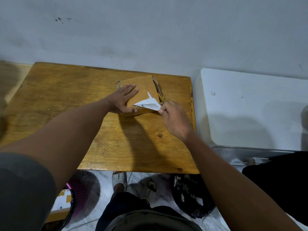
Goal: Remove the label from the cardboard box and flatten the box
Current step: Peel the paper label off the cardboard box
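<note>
A small brown cardboard box (143,88) lies on the far right part of the wooden table (66,100). My left hand (123,99) presses flat on the box's top with fingers spread. A white printed label (148,103) is partly peeled up from the box's near right corner. My right hand (173,119) pinches the label's loose edge between thumb and fingers. Part of the label still sticks to the box top.
A white appliance top (250,105) stands right of the table against the grey wall. Under the table's near edge lie a black bag (190,195) with scraps, a purple mesh basket (78,195) and another box (61,202). My feet and legs show below.
</note>
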